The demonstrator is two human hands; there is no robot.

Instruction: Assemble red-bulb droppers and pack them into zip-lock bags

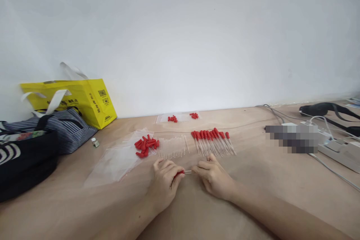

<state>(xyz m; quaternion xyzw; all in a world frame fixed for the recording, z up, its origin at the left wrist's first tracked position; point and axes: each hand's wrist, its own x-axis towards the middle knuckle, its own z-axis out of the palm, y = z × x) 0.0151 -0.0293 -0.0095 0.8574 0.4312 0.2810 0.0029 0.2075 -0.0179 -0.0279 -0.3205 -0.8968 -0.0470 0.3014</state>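
A red rubber cap [180,173] is pinched in my left hand [166,180], near the front middle of the table. From its right end a thin clear tube [188,171] runs across to my right hand [211,176], whose fingers are closed on it. Just beyond my hands lies a row of bare clear tubes [172,147]. Right of it, several tubes fitted with red caps [212,137] lie side by side. A pile of loose red caps [146,145] rests on clear plastic bags [112,161] at the left.
Further back lies another clear bag [161,118] with small red caps [194,115]. A yellow bag [104,101], a striped bag [75,129], a black bag [30,165] and a small bottle [95,142] stand left. A power strip [337,152], cables and a black strap [317,108] lie right.
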